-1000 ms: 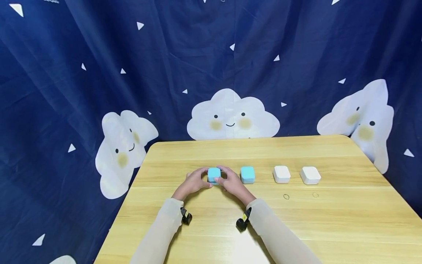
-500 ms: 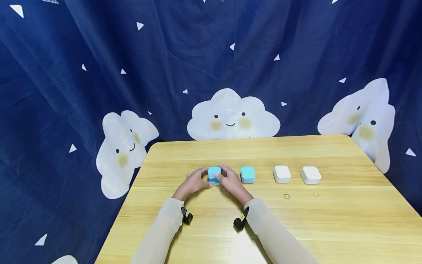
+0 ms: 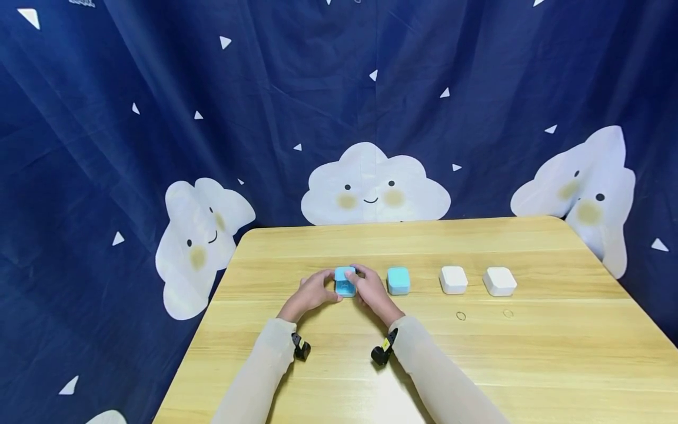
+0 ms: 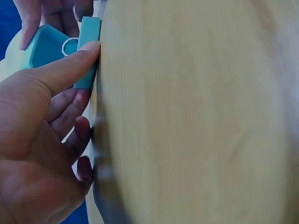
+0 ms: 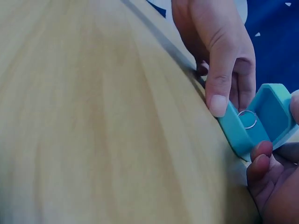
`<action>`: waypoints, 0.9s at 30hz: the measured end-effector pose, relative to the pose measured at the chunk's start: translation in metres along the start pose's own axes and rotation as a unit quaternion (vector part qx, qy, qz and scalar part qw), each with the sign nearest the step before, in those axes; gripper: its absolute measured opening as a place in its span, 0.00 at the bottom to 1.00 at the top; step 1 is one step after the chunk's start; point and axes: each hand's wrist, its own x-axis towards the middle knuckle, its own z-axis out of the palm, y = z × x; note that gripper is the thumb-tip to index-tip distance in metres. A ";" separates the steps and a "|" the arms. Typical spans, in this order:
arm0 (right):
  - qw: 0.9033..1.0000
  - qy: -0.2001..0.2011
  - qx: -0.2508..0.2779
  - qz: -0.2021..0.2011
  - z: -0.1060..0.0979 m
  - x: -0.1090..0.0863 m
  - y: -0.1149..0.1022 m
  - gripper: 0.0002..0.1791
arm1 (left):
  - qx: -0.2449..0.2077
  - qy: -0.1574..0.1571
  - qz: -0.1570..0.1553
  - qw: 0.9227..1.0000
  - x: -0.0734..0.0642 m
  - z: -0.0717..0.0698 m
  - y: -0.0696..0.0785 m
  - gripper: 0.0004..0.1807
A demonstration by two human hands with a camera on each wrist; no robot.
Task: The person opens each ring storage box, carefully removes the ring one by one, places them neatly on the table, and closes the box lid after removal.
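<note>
A light-blue ring box [image 3: 345,292] rests on the wooden table with its lid [image 5: 279,100] tilted up at the back. Inside the base stands a thin silver ring [image 5: 255,123]. My left hand [image 3: 315,290] grips the base [image 4: 88,35], thumb on its front wall and fingers round the far side. With thumb and fingers, my right hand [image 3: 372,291] holds the raised lid from the right. The head view shows the box between both hands, its interior partly visible.
Right of the hands stands a second light-blue box [image 3: 398,281], lid down. Two white boxes [image 3: 453,280] sit farther right. A dark thin ring [image 3: 457,315] and a paler ring [image 3: 504,313] lie in front of them. A dark blue curtain [image 3: 275,88] hangs behind the table.
The ring box's lid has swung up and back, baring the inside. My right hand has tilted with it, its wrist shifting slightly left. The left hand has hardly moved.
</note>
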 end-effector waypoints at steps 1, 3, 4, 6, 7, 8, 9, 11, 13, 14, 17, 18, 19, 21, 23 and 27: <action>1.000 -0.001 0.013 0.001 0.000 0.001 -0.001 0.31 | -0.002 0.000 0.000 1.000 0.000 0.000 0.000 0.36; 0.999 0.000 0.036 0.005 -0.001 0.002 -0.002 0.29 | -0.001 0.001 0.001 1.000 -0.001 0.000 0.000 0.34; 0.999 0.001 0.045 0.007 -0.001 0.003 -0.002 0.28 | -0.002 0.001 0.001 1.000 -0.001 0.000 0.000 0.34; 0.998 0.004 0.058 0.015 -0.001 0.004 -0.004 0.27 | -0.002 -0.001 0.003 1.000 -0.002 0.000 0.001 0.33; 0.998 0.005 0.062 0.018 -0.002 0.004 -0.004 0.27 | -0.003 -0.001 0.005 1.000 -0.002 0.000 0.001 0.33; 0.998 0.007 0.064 0.021 -0.002 0.005 -0.004 0.27 | -0.002 -0.001 0.006 1.000 -0.002 0.000 0.001 0.33; 0.998 0.008 0.063 0.023 -0.002 0.006 -0.005 0.27 | -0.005 -0.002 0.007 1.000 -0.002 -0.001 0.001 0.33; 0.998 0.008 0.063 0.026 -0.002 0.007 -0.005 0.28 | -0.008 0.000 0.008 1.000 -0.002 -0.001 0.001 0.33; 0.998 0.007 0.062 0.027 -0.003 0.009 -0.005 0.29 | -0.012 0.001 0.008 1.000 -0.003 -0.001 0.002 0.33; 0.998 0.007 0.061 0.027 -0.003 0.009 -0.004 0.29 | -0.015 0.001 0.007 1.000 -0.003 -0.001 0.002 0.33; 0.998 0.003 0.060 0.031 -0.003 0.011 -0.004 0.29 | -0.020 0.002 0.006 1.000 -0.004 -0.001 0.002 0.33; 0.998 0.001 0.059 0.032 -0.003 0.011 -0.004 0.30 | -0.022 0.002 0.006 1.000 -0.004 -0.001 0.002 0.33; 0.998 -0.001 0.059 0.035 -0.004 0.011 -0.005 0.30 | -0.022 0.002 0.006 1.000 -0.003 -0.001 0.001 0.33; 0.998 -0.005 0.057 0.038 -0.004 0.011 -0.006 0.29 | -0.024 0.001 0.007 1.000 -0.003 -0.001 0.000 0.32; 0.998 -0.009 0.054 0.041 -0.005 0.012 -0.006 0.29 | -0.026 -0.003 0.007 1.000 -0.002 -0.002 0.000 0.33; 0.997 -0.015 0.054 0.044 -0.006 0.013 -0.006 0.32 | -0.033 -0.010 0.008 0.999 -0.002 -0.003 0.000 0.34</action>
